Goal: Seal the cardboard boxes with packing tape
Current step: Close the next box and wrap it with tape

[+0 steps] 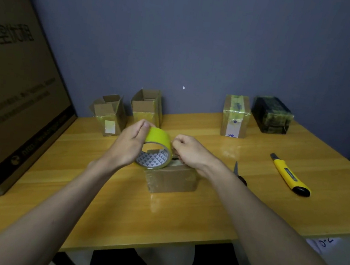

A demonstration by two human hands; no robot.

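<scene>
Above the middle of the yellow wooden table point(118, 204), a roll of yellow packing tape point(156, 150) was held up in both hands, just over a small closed cardboard box point(172, 179) that lay flat on the tabletop. The roll was gripped by the left hand point(129, 144), whose fingers were curled over its outer face from the left side. The right hand point(189, 152) was closed tight at the roll's right edge, its fingertips pinched together there; whether a loose end of tape was caught between them could not be told. A grey triangle pattern was seen on the inside of the roll's core.

At the far left of the table, against the grey wall point(202, 37), two small boxes were set with their top flaps open: a left open box point(109, 116) and a right open box point(147, 106). At the far right, a taped brown box point(235, 117) was stood upright, and a dark taped box point(272, 115) was placed just beside it. Scissors point(238, 172) were laid near the right forearm, partly hidden by it, and a yellow utility knife point(289, 174) was laid further right. A large cardboard carton point(15, 92) was stood at the table's left end.
</scene>
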